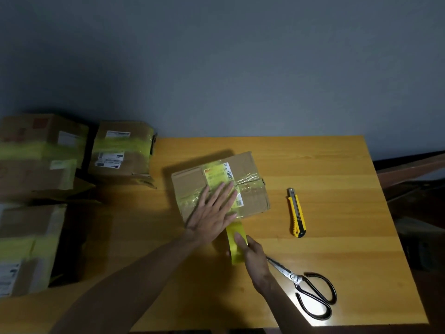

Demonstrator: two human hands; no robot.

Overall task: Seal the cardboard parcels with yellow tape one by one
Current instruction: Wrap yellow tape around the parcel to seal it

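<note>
A: Right, your left hand (212, 215) lies flat on the parcel (190, 182). The fingers are straight and spread, pressing on the label and on the yellow strip that crosses it.

B: And your right hand (254, 256) is curled round the tape (234, 254), thumb over the top of the roll, just off the parcel's near edge.

A: You have a strip running from the roll up to that edge, where it passes under your left palm.

B: Your parcel sits on the desk (337, 165), a little left of the middle. It is turned at an angle to the desk's edges, and clear film shines across its top.

A: On your right the knife (296, 213) lies on the desk, well apart from the parcel, its yellow body running away from you.

B: Nearer you, the scissors (310, 288) lie with their blades together. The tips are hidden behind your right wrist, and the black loops point toward the desk's near right corner.

A: Off to your left stand more boxes (120, 150) in the dim light, with yellow bands round them and white labels on top. I cannot tell what they stand on.
</note>
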